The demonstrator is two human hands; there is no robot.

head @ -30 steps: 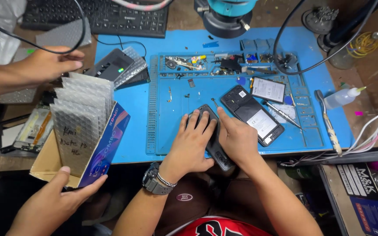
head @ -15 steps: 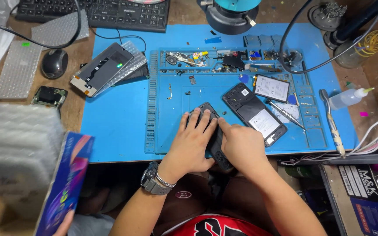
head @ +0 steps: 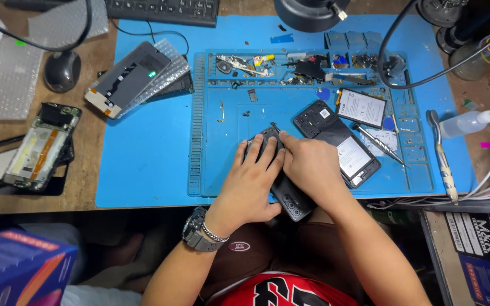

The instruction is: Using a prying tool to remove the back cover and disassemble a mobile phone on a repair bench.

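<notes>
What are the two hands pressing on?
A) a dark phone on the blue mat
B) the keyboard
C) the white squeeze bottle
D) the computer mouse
A: the left hand and the right hand both lie on a dark phone on the blue mat.

Dark smartphone (head: 290, 198): one unit, slim black slab with a glossy face, lying flat and angled across the near edge of your blue work mat (head: 143, 164). Its lower end overhangs the mat toward your lap; its upper end points away from you, up and to the left. The middle is covered from view, so only the two ends show.
</notes>
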